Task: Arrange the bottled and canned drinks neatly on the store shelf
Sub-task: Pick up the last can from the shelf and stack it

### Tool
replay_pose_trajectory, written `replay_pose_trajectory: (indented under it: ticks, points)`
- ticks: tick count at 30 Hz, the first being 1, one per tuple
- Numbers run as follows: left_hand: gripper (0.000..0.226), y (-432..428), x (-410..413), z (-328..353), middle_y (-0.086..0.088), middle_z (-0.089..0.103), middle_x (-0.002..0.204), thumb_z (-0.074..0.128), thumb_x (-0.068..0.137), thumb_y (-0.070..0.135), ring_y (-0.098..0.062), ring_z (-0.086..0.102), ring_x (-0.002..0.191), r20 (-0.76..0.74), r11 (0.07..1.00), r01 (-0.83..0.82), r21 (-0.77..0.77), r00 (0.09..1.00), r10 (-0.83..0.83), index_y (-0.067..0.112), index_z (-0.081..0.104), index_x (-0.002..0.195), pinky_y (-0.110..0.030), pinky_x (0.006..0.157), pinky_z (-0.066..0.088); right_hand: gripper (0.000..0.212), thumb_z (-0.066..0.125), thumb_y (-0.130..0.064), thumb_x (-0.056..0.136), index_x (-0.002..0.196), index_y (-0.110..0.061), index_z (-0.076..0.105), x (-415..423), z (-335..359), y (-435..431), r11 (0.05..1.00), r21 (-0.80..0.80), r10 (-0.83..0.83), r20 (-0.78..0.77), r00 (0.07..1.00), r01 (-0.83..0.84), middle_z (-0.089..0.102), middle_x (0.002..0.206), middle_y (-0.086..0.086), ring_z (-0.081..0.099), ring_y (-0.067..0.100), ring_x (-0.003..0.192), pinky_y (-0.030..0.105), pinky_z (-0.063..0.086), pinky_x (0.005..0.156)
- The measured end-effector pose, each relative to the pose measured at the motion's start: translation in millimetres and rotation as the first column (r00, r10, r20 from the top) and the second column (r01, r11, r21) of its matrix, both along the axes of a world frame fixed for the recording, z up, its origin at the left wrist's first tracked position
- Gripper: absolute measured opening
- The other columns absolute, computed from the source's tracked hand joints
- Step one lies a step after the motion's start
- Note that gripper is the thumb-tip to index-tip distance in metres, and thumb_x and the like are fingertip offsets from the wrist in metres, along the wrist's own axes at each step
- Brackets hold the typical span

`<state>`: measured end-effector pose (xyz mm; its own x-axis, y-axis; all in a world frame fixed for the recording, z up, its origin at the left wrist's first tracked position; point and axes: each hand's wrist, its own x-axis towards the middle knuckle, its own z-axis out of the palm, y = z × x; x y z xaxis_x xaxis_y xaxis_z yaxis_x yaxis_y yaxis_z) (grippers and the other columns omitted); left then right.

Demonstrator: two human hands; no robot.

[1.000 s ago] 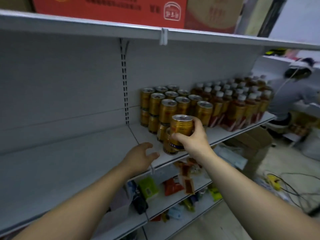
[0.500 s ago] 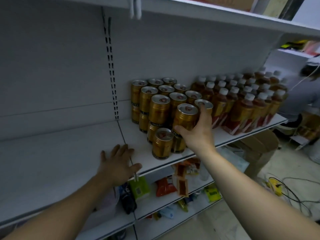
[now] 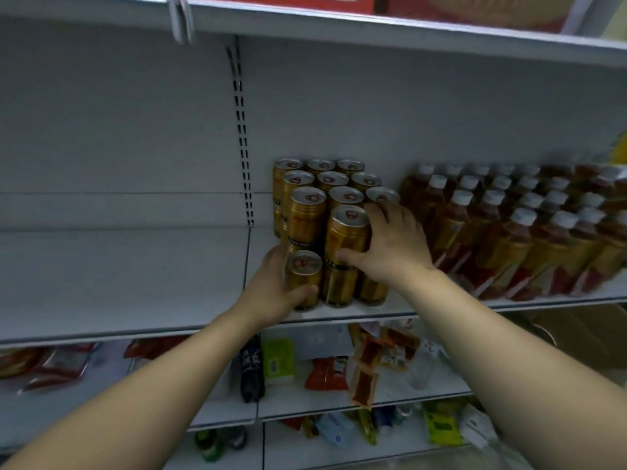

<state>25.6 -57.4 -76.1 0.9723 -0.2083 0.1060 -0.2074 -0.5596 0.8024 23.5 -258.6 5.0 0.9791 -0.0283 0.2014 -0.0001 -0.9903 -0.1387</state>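
Head cam, L hand (image 3: 271, 293) gripping lone gold can (image 3: 303, 278), R hand (image 3: 390, 247) clasping stacked gold can (image 3: 346, 235)

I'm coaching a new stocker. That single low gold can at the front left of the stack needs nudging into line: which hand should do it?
Left. The left hand already wraps the low front can; the right hand is busy gripping the upper stacked can.

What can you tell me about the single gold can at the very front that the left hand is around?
The front gold can is a short metal drink can with a shiny silver lid and a pull tab. It stands upright, alone and unstacked, near the front edge of the white shelf, beside the two-high stacks of matching cans. The left hand wraps its left side, thumb across the lower front. Its label is too blurred to read.
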Motion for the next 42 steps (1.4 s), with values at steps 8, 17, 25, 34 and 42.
replay_pose_trajectory:
  ticks: [8,17,25,34,42]
  points:
    - [0.082,-8.2,10.4,-5.4,-0.005,0.046,0.136,0.074,0.076,0.019,-0.024,0.05,0.123,-0.066,0.999,-0.02,0.049,0.998,0.023,0.023,0.027,0.143,-0.04,0.103,0.042,0.096,0.051,-0.08,0.072,0.149,-0.031,0.022,4.7,7.9,-7.9,0.997,0.074,-0.005,-0.013,1.0,0.006,0.019,0.158,0.002,0.016,0.031,0.143,0.048,0.024,0.113]
    - [0.101,-1.7,24.7,2.2,0.004,0.035,0.122,0.051,0.053,0.074,-0.012,0.037,0.119,-0.061,0.994,-0.05,-0.094,0.997,0.045,0.022,0.031,0.137,-0.035,0.102,0.037,0.089,0.032,-0.085,0.075,0.144,-0.03,0.035,19.7,28.5,-13.1,0.995,0.101,-0.016,-0.026,1.0,0.019,0.037,0.149,0.006,0.031,0.033,0.136,0.048,0.03,0.106]
    - [0.047,-29.7,90.0,50.6,-0.001,0.051,0.124,0.032,0.099,0.044,-0.008,0.053,0.097,-0.153,0.843,-0.249,-0.476,0.968,0.2,0.018,0.036,0.139,-0.009,0.07,0.044,0.063,0.045,-0.069,0.084,0.122,-0.019,0.055,103.6,54.7,-36.0,0.923,0.373,0.175,-0.18,0.968,-0.098,0.055,0.123,0.008,0.052,0.028,0.114,0.037,0.045,0.086]
    - [0.051,-48.0,105.5,45.5,-0.004,0.073,0.106,0.025,0.098,0.052,-0.015,0.07,0.094,-0.317,0.593,-0.308,-0.744,0.944,0.092,0.022,0.065,0.109,-0.031,0.078,0.056,0.066,0.068,-0.058,0.075,0.132,-0.029,0.053,151.0,32.8,-42.2,0.778,0.594,0.39,-0.201,0.899,-0.205,0.058,0.129,-0.006,0.059,0.016,0.109,0.028,0.047,0.084]
    - [0.055,-45.1,100.7,39.8,0.003,0.071,0.105,0.021,0.094,0.062,-0.014,0.062,0.103,-0.353,0.656,-0.384,-0.65,0.917,0.187,0.031,0.065,0.106,-0.039,0.095,0.044,0.044,0.062,-0.037,0.09,0.13,-0.023,0.052,149.2,17.7,-63.9,0.594,0.796,0.398,-0.163,0.903,-0.118,0.054,0.122,-0.008,0.052,0.008,0.097,0.018,0.04,0.067]
